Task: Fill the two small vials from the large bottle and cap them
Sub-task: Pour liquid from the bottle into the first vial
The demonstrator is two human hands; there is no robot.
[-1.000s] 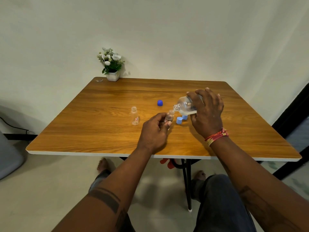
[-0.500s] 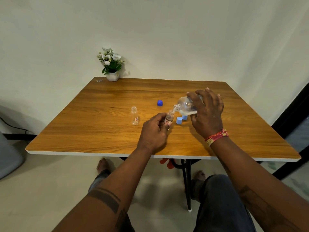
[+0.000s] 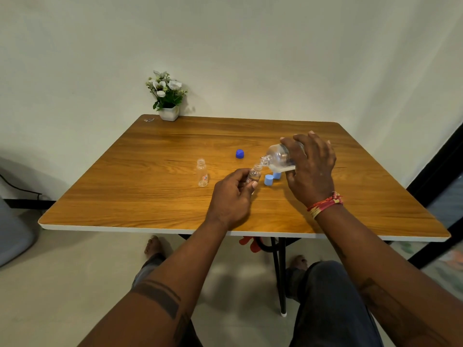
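Right hand [image 3: 309, 169] wraps over the big bottle [image 3: 279, 156], fingers curled around its body, tipping it nearly flat with the neck pointing left and slightly down. Bottle mouth sits right at the mouth of a vial [image 3: 254, 174]; touching or just apart, can't tell. A little liquid pools along the bottle's low side. Left hand [image 3: 231, 196] pinches that vial between thumb and fingers, vial tilted toward the bottle, lifted just off the table [image 3: 150, 196]. Fill level in this vial is too small to read.

Second vial [image 3: 202, 172] stands upright and uncapped on the table, left of the left hand and apart from it; looks clear, with a small red label low on its side. Two light blue caps [image 3: 268, 180] lie just beside each other on the table under the bottle, between the two hands. Dark blue cap [image 3: 239, 154] lies farther back, left of the bottle neck, apart from everything.

Flower pot [image 3: 169, 112] sits at the far left corner of the table, against the wall. Red thread band [image 3: 325, 205] on the right wrist.
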